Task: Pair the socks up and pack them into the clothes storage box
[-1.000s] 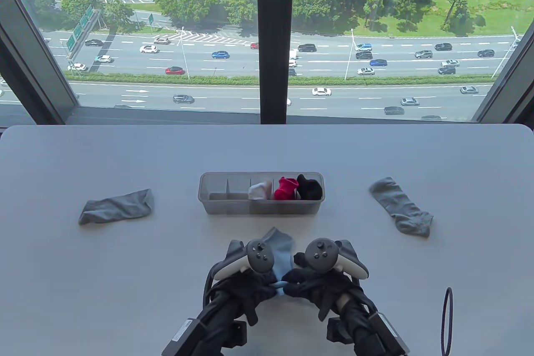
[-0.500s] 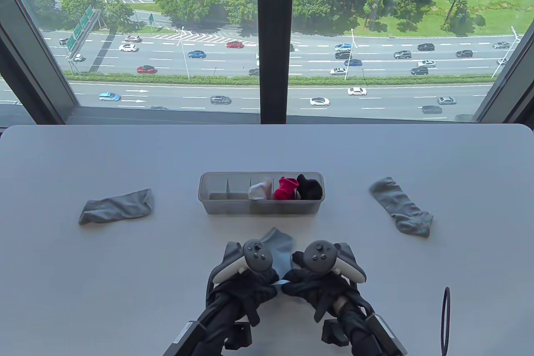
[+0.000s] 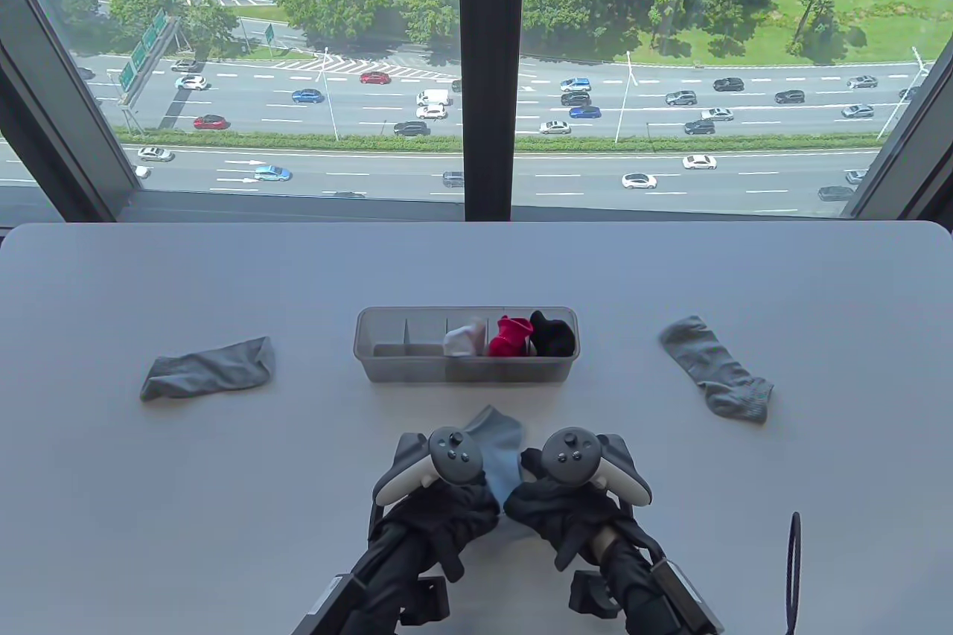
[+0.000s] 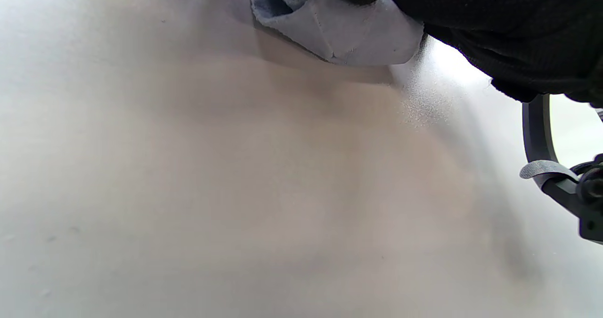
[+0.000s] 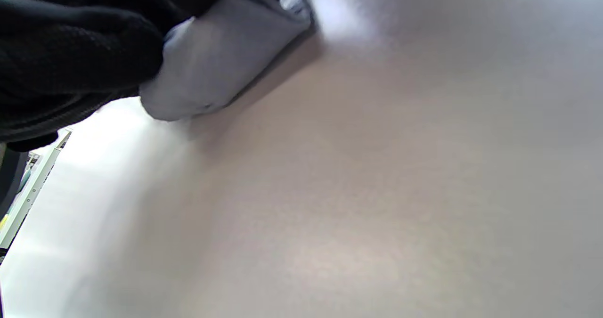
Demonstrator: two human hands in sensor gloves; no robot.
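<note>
A light blue sock (image 3: pixel 499 452) lies on the white table near the front edge, between my two gloved hands. My left hand (image 3: pixel 458 512) and my right hand (image 3: pixel 536 508) both grip its near end; the wrist views show the rolled blue sock (image 4: pixel 339 30) (image 5: pixel 221 59) under my curled fingers. The clear storage box (image 3: pixel 387 367) stands just beyond, holding a white bundle (image 3: pixel 461 341), a red bundle (image 3: pixel 510 337) and a black bundle (image 3: pixel 553 334) in its right compartments. One grey sock (image 3: pixel 208 368) lies at the left, another grey sock (image 3: pixel 718 369) at the right.
A dark ring-shaped cable (image 3: pixel 795 568) shows at the bottom right edge. The box's two left compartments (image 3: pixel 406 337) hold nothing. A window frame (image 3: pixel 488 69) runs behind the table's far edge.
Both hands have drawn slightly closer together and forward over the sock's near end, so less blue cloth shows between them. The grey socks and the box have not moved.
</note>
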